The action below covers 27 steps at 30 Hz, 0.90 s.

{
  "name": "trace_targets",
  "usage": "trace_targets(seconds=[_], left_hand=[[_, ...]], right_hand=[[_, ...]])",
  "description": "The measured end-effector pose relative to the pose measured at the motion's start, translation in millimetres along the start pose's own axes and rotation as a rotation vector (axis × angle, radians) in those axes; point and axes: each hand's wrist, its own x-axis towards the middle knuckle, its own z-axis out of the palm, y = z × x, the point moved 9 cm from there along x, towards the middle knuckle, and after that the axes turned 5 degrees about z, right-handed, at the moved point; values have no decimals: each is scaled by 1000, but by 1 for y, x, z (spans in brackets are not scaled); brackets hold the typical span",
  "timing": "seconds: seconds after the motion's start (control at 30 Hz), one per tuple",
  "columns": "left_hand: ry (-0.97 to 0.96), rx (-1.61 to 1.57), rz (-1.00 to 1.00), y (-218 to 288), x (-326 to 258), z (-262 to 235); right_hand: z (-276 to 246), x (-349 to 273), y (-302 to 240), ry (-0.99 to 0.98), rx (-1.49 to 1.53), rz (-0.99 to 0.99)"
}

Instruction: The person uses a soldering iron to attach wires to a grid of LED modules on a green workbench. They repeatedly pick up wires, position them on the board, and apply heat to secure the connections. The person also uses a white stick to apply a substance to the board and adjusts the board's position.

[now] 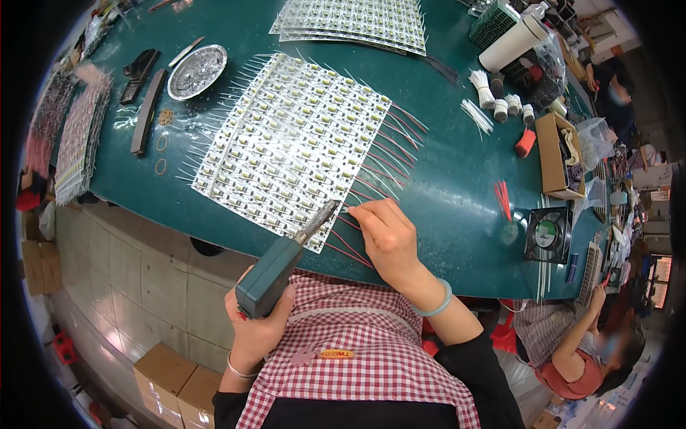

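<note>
My left hand [259, 325] grips a dark green soldering gun [275, 273], its metal tip [330, 209] touching the near right edge of a white panel of small circuit strips [289, 143] on the green table. My right hand [386, 232] pinches a thin red wire [354, 209] right at that tip, fingers closed on it. More red wires [389, 146] stick out along the panel's right edge, and white wires along its left and top edges. A pale green bangle sits on my right wrist.
A round metal dish [196, 71] and black tools [146, 107] lie at the left. More panels [350, 21] lie at the back. Loose red wires [502, 196], a small fan [547, 234], a cardboard box [554, 154] and wire bundles sit at the right. Another person [579, 350] works at lower right.
</note>
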Motion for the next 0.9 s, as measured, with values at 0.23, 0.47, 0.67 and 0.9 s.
trace_targets(seconds=[0.23,0.47,0.67,0.9], left_hand=[[-28,87,146,8,5,5],[-44,117,154,6,7,8],[-26,132,214,4,5,9],[-36,189,244,7,5,10]], right_hand=[[4,2,-3,-12,-53,-31],[6,1,-6,0,-77,-55],[6,0,-6,-4,-99,-63],[8,0,-7,-19,-120,-72]])
